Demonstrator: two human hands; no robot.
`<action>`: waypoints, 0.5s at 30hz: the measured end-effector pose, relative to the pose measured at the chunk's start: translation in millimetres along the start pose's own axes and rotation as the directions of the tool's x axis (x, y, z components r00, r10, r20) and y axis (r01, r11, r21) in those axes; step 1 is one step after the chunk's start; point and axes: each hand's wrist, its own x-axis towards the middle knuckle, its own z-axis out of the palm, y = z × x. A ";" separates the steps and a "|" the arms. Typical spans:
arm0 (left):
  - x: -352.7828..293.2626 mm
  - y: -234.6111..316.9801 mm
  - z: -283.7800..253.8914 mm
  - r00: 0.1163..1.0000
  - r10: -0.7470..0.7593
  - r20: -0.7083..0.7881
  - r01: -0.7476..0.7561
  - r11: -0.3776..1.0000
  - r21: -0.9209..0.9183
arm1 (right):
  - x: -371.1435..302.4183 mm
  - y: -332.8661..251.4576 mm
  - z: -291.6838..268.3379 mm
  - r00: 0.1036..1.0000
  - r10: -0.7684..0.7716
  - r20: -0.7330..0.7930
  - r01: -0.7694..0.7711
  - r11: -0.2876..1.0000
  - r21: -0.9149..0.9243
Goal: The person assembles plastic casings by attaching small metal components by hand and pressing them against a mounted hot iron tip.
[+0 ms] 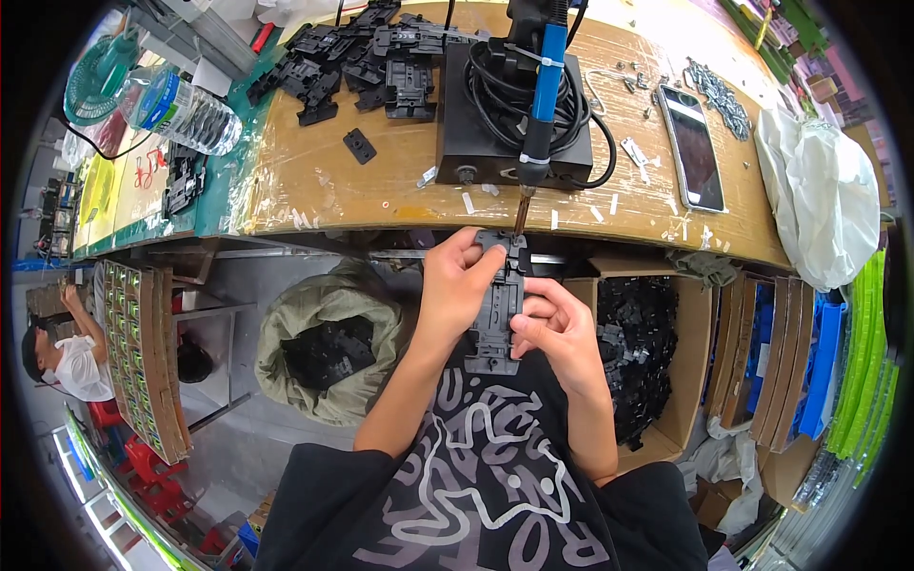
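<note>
A long black plastic part [495,314] is held upright in front of my chest, just off the table's near edge. My left hand [459,283] grips its upper left side, thumb across the front. On its lower right side, my right hand [557,328] pinches the edge between thumb and fingers. Directly above the part hangs an electric screwdriver [547,86] with a blue and black body. Its thin bit [523,209] points down at the part's top right corner; I cannot tell whether the two touch.
Black parts [357,62] are heaped at the table's back left. A black box [457,143] with coiled cable, a phone [692,147], loose screws [719,100] and a white bag [819,190] lie rightward. Below stand a sack [276,324] and carton [690,381] of black parts.
</note>
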 end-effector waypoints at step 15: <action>-8.4 -9.7 -3.9 1.000 0.005 0.003 -0.005 1.000 0.030 | -7.5 6.1 0.3 1.000 0.027 -0.015 -0.027 1.000 0.012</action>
